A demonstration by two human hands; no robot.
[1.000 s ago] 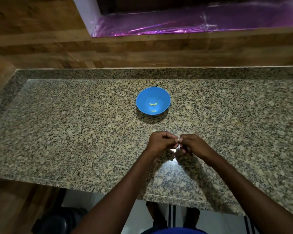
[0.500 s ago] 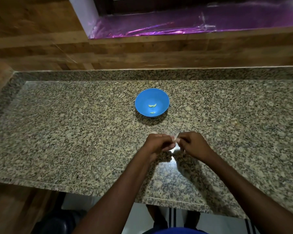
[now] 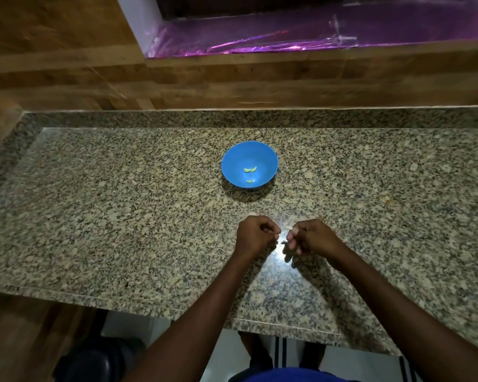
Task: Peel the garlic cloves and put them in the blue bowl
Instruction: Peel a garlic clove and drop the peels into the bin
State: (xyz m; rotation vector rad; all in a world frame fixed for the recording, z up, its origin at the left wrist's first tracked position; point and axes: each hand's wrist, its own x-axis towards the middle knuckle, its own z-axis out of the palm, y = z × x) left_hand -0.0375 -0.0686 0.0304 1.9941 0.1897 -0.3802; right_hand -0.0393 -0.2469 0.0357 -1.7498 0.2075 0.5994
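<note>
The blue bowl (image 3: 249, 153) stands at the middle of the granite counter (image 3: 122, 216) with three peeled cloves (image 3: 250, 170) inside. Nearer to me, my right hand (image 3: 312, 238) pinches a pale garlic clove (image 3: 289, 228) at its fingertips. My left hand (image 3: 255, 235) is curled just to the left of it, a small gap away, and seems to pinch a thin scrap of garlic skin between thumb and fingers. A small pale piece (image 3: 252, 215) lies on the counter just behind my left hand.
A wooden wall (image 3: 232, 78) rises behind the counter, with a purple-lit ledge (image 3: 315, 37) above it. The counter's front edge (image 3: 260, 321) runs under my forearms. A dark round object (image 3: 94, 362) sits on the floor at lower left.
My two hands, which met at the clove, have drawn a little apart. The clove stays with my right hand. The bowl has not moved.
</note>
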